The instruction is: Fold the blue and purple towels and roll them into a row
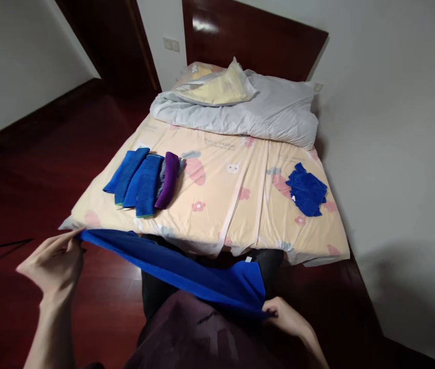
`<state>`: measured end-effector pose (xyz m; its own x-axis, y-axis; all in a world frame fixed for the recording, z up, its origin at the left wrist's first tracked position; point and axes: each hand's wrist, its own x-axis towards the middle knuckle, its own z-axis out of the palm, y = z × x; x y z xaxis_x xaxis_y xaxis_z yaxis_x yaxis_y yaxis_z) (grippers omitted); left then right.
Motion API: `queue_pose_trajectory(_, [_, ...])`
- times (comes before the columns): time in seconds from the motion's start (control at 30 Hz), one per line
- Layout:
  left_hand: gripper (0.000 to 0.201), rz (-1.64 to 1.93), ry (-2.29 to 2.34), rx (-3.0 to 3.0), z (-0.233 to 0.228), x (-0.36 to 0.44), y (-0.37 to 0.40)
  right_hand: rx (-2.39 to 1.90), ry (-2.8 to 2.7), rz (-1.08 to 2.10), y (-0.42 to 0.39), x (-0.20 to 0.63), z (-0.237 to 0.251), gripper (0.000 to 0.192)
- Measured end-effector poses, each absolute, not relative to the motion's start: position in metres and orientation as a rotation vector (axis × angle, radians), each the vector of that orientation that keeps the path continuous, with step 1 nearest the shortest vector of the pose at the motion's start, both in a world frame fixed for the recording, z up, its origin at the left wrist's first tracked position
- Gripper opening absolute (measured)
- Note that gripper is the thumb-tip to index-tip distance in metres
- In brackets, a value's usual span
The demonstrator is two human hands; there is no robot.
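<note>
Blue microfibre, the cloth (186, 271) stretches between your two hands in front of your body, just short of the foot of the bed (240, 205). Your left hand (54, 264) pinches one corner closed between fingers and thumb; your right hand (284, 315) grips the opposite end, lower and closer to you. Keep both pinches at the very corners and hold the edge taut and level, so it folds square like the folded towels (144, 179) laid on the sheet.

Both hands (54, 264) (284, 315) in pinching grip
</note>
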<state>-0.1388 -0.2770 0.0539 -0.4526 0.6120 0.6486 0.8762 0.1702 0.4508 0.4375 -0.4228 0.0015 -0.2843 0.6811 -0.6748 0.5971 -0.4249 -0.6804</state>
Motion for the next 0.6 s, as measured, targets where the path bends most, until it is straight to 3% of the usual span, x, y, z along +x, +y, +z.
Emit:
queue_pose_trajectory(0.17, [0.029,-1.170,-2.100,-1.524,0.073,-0.132,-0.260,-1.768,-1.716,1.480,-0.375,0.469,0.023,0.021])
queue_pose_trajectory(0.47, [0.025,-1.199,-1.766,-1.787,0.116,-0.117,-0.228,-1.698,-1.888,0.268,-0.308,0.547,0.058,0.030])
queue_pose_trajectory(0.6, [0.024,-1.219,-1.705,-1.730,0.118,-0.122,-0.235,-1.626,-1.874,-0.026,-0.312,0.562,0.064,0.028])
